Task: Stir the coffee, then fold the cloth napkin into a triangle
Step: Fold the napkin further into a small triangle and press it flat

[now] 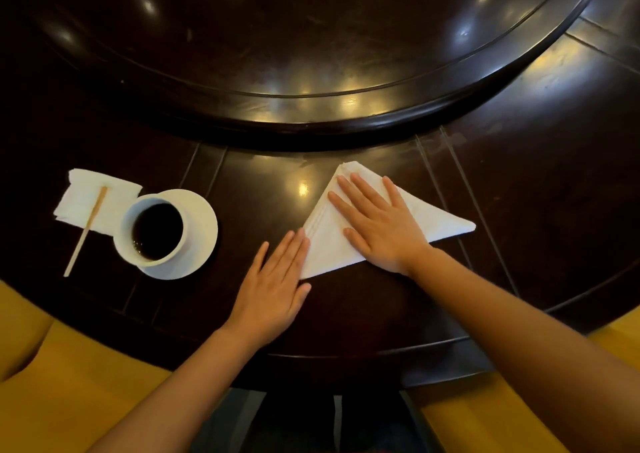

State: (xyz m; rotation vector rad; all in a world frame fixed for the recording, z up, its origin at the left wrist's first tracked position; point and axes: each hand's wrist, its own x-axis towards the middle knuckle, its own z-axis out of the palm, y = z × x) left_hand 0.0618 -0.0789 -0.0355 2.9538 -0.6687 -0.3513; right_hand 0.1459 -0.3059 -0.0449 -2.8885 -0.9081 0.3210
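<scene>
A white cloth napkin (433, 218) lies on the dark table as a flat triangle, apex pointing away from me. My right hand (377, 225) rests flat on its middle, fingers spread. My left hand (273, 279) lies flat beside the napkin's lower left corner, fingertips touching its left edge. To the left, a white cup of black coffee (156, 230) stands on a white saucer (202, 220). A wooden stir stick (86, 230) lies partly on a paper napkin (86, 196) left of the cup.
A raised dark round turntable (311, 71) fills the table's centre behind the napkin. The table's curved front edge (381, 352) runs just before my forearms. Yellow seat cushions (69, 383) lie below on both sides.
</scene>
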